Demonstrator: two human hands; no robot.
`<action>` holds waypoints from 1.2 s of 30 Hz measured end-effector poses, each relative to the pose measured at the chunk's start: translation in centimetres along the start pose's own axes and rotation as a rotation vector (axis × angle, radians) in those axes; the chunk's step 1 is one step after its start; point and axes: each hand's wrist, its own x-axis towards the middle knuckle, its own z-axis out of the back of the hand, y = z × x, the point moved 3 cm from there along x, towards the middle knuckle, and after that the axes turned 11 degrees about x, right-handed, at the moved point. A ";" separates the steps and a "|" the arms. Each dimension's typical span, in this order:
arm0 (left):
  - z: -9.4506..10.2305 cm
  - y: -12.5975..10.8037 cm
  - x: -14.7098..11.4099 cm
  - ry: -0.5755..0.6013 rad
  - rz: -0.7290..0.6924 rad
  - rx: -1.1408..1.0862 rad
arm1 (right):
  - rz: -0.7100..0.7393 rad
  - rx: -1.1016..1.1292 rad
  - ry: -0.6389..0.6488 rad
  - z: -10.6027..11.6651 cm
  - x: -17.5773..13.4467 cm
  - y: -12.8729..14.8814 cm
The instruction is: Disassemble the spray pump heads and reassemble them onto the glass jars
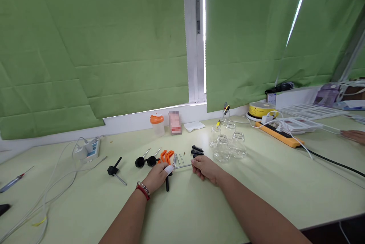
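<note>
A thin metal rod [183, 166] spans the gap between my two hands, just above the table. My left hand [158, 175], with a white wrap on one finger, is closed on its left end. Below those fingers a black handle [167, 184] sticks out; whether it is joined to the rod is hidden. My right hand [207, 168] pinches the rod's right end. Just beyond are orange curved pieces [168, 156], black round cups [146, 161] with metal rods, small metal parts [180, 158] and black comb-like pieces [197, 151].
Clear glass jars [222, 149] stand right of centre, one holding tools. A black-handled metal piece [114, 170] lies left. An orange-lidded cup [157, 125] is at the back. Power strips [281, 134] and white cables [61, 183] flank the work area. Another person's hand [353, 136] shows far right.
</note>
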 end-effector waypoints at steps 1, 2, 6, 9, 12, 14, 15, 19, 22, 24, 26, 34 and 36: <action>0.0 0.0 0.0 0.002 0.001 -0.004 | -0.002 0.001 0.000 0.0 0.0 0.1; 0.0 0.0 0.0 0.004 0.001 -0.008 | -0.003 0.003 -0.001 -0.1 -0.1 0.1; 0.0 0.0 0.0 0.007 0.000 -0.023 | -0.008 0.011 -0.008 -0.1 -0.1 0.2; -0.1 0.0 0.0 0.007 0.003 -0.030 | -0.009 0.019 -0.003 -0.1 0.0 0.2; -0.2 0.0 0.0 0.011 0.013 -0.039 | -0.002 0.025 0.020 0.1 -0.1 0.1; -0.2 0.0 0.0 0.015 0.019 -0.045 | 0.004 0.026 0.032 0.1 -0.2 0.1; -0.2 0.0 0.0 0.016 0.020 -0.047 | 0.007 0.026 0.035 0.2 -0.2 0.1; -0.1 0.0 0.0 0.009 0.016 -0.050 | 0.012 0.025 0.039 0.3 -0.1 0.0; -0.1 0.0 0.0 0.008 0.011 -0.048 | 0.012 0.018 0.036 0.3 0.1 -0.2; -0.1 0.0 0.0 0.014 0.012 -0.047 | 0.010 0.011 0.033 0.3 0.1 -0.3; -0.1 0.0 0.0 0.021 0.012 -0.044 | 0.009 0.004 0.032 0.3 0.1 -0.3; -0.2 0.0 0.0 0.028 0.012 -0.048 | 0.008 -0.015 0.031 0.2 0.1 -0.2; -0.2 0.0 0.0 0.033 0.015 -0.048 | 0.007 -0.015 0.028 0.1 0.0 -0.1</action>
